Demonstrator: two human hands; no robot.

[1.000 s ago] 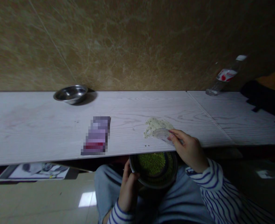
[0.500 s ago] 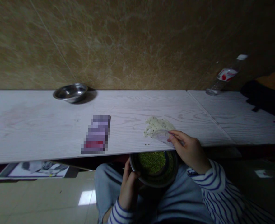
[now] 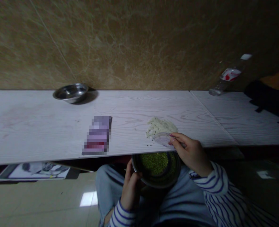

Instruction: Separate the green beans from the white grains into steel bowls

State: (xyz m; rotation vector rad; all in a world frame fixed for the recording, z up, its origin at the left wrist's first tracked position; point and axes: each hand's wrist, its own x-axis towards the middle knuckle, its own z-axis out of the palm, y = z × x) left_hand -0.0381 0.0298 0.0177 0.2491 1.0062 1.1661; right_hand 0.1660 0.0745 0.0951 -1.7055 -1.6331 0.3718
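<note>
My left hand (image 3: 130,189) grips the left rim of a metal bowl (image 3: 159,183) tucked under the table's front edge above my lap. Green mung beans (image 3: 155,163) cover part of its bottom. Between the thumb and fingers of my right hand (image 3: 189,149) is a clear plastic protractor (image 3: 162,138), its curved side facing away from me. The protractor lies low over the tabletop, at the near side of a pile of white rice (image 3: 159,125) with dark specks of beans mixed in. A few loose beans (image 3: 149,145) sit just left of the protractor.
On the whitish wooden table (image 3: 125,104), a steel bowl (image 3: 70,93) stands at the back left. A blurred-out phone-like object (image 3: 97,135) lies left of the rice. A plastic bottle (image 3: 228,75) and dark cloth (image 3: 267,101) are at the right, against the marbled wall (image 3: 130,44).
My right hand has drawn the protractor slightly left and toward me, away from the rice pile. The left hand and its bowl keep their place.
</note>
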